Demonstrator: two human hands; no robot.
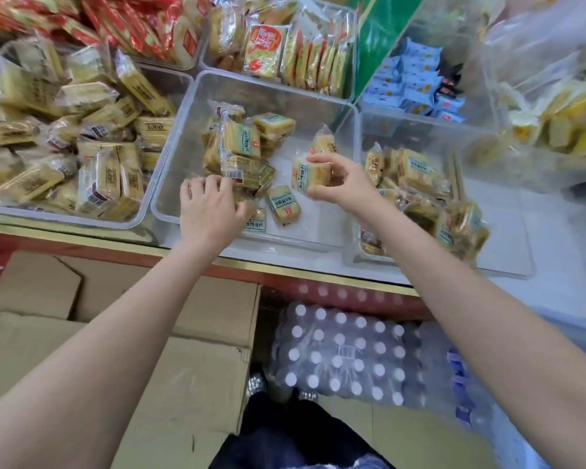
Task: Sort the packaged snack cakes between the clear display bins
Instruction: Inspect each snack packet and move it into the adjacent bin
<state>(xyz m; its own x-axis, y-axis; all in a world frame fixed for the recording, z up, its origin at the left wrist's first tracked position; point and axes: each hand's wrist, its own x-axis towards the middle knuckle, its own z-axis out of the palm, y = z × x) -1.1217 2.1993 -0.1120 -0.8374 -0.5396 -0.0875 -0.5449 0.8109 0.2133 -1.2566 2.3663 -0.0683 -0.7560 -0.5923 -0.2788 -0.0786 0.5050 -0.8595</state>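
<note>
A clear middle bin holds a loose pile of yellow snack cakes with pale green labels. My right hand pinches one such cake and holds it above the bin's right half. My left hand reaches into the bin's near left side, its fingers curled on wrapped cakes at the foot of the pile; what exactly it grips is hidden. One cake lies flat on the bin floor between my hands. The right bin holds more green-label cakes.
The left bin is heaped with brown-label cakes. Behind stand bins of red and yellow packets and blue packets. Below the counter edge are cardboard boxes and a shrink-wrapped pack of bottles.
</note>
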